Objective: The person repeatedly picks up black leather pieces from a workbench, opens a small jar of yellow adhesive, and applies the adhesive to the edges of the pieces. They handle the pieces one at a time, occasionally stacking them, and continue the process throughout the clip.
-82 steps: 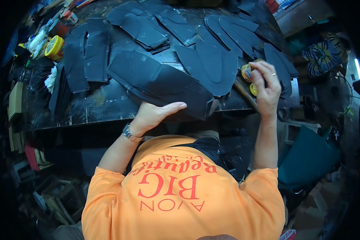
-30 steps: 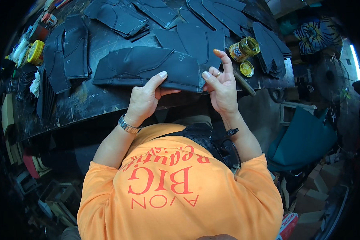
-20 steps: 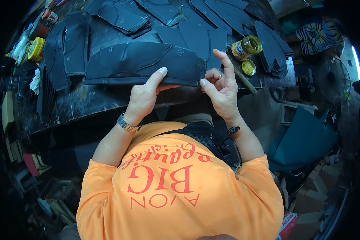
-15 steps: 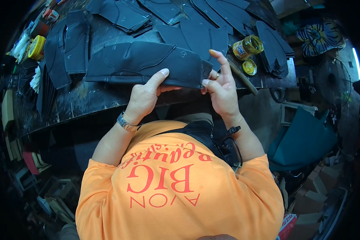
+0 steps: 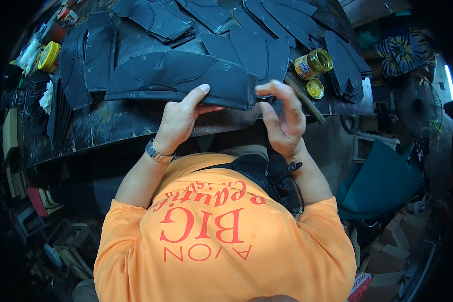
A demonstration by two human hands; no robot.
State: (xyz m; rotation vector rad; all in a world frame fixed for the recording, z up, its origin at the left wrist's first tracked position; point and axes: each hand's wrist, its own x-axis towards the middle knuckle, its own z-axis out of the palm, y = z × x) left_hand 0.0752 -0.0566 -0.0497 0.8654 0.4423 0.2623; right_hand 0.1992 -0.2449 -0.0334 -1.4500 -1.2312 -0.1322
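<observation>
A black stitched leather piece (image 5: 171,75), shaped like part of a boot upper, is held lengthwise over the table's near edge. My left hand (image 5: 181,117) grips its lower edge, thumb on top and fingers underneath. At the piece's right end is my right hand (image 5: 285,118), its thumb and curved index finger apart. The index fingertip reaches the end's edge; whether it touches cannot be made out. An open jar of yellowish paste (image 5: 313,64) lies tipped to the right, with its smeared lid (image 5: 315,88) and a wooden stick (image 5: 305,99) beside it.
More black cut pieces (image 5: 153,20) lie in stacks across the dark worktable (image 5: 85,133). A yellow tub (image 5: 49,57) stands at the left. Right of the table are a standing fan (image 5: 419,104) and green sheet material (image 5: 382,181). Cardboard boxes (image 5: 395,241) sit lower right.
My right thumb has come off the piece's right end, and the raised index finger has curled down toward its edge. My left hand keeps its grip; the piece has shifted slightly left.
</observation>
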